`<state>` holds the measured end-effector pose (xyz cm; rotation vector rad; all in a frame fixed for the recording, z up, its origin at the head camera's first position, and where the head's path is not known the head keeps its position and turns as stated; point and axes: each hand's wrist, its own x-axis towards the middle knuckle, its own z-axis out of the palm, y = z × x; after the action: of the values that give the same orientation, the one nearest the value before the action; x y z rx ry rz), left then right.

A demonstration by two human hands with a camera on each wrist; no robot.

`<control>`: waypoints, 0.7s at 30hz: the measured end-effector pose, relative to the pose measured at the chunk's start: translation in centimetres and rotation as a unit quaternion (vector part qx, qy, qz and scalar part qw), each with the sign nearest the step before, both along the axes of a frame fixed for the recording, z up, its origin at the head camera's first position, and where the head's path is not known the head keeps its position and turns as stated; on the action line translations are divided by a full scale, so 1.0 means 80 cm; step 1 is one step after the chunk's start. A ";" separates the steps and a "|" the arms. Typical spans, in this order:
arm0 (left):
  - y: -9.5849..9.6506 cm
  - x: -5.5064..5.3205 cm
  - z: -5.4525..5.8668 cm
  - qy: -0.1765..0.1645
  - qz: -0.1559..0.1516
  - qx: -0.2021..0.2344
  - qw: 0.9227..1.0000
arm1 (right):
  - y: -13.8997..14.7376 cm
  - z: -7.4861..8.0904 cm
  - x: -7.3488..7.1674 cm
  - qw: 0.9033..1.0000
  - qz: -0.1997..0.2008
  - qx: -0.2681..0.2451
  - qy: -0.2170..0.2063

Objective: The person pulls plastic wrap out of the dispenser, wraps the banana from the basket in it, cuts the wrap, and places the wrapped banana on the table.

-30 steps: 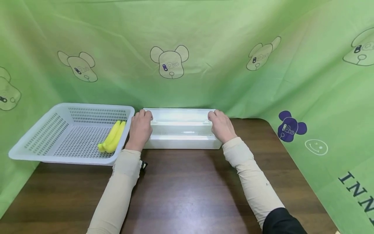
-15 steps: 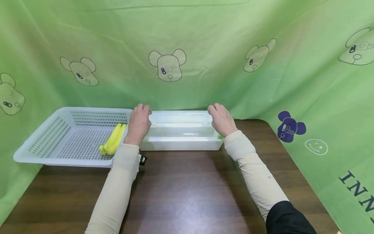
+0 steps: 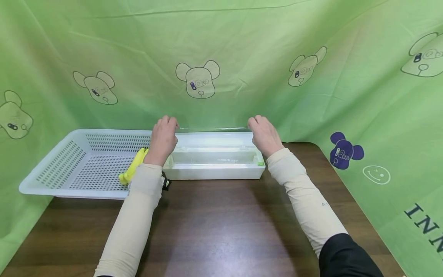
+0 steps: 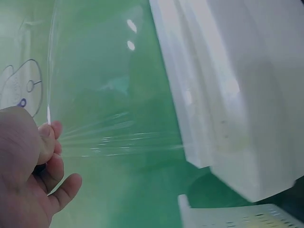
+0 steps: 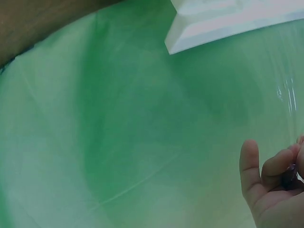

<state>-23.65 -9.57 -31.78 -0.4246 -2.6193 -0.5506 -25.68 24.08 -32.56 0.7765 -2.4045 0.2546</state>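
A long white cling film dispenser (image 3: 214, 174) stands against the backdrop, with a small green piece (image 3: 260, 163) at its right end. Clear cling film (image 4: 102, 95) is drawn out from its far side, its loose edge level with my hands. My left hand (image 3: 162, 140) pinches one corner between thumb and fingertips; in the left wrist view the film gathers into creases there. At the other corner my right hand (image 3: 264, 134) pinches the film, its outer fingers sticking out in the right wrist view. Both hands are raised above and behind the dispenser, and the film spans between them.
Left of the dispenser stands a pale perforated plastic basket (image 3: 79, 192) with yellow bananas (image 3: 134, 167) in it, partly hidden by my left arm. Everything stands on a brown wooden table (image 3: 221, 223). A green printed cloth (image 3: 242, 34) hangs close behind.
Both hands have risen and moved away past the dispenser's far edge, drawing out cling film. The head view has shifted slightly. Basket and dispenser stay put.
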 end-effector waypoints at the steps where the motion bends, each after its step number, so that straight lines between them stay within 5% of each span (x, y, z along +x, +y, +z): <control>1: 0.000 -0.001 0.003 0.002 0.000 -0.001 1.000 | 0.000 0.003 0.000 1.000 0.000 0.000 -0.001; 10: -0.004 -0.005 0.025 0.019 -0.006 0.002 1.000 | 0.000 0.023 -0.008 1.000 -0.006 0.005 0.001; 21: -0.009 -0.015 0.064 -0.022 -0.043 0.010 0.999 | 0.001 0.053 -0.009 1.000 -0.003 -0.008 0.022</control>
<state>-24.87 -10.26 -26.65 -0.5274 -2.6451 -0.6199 -26.44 24.19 -28.33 0.7600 -2.3611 0.2514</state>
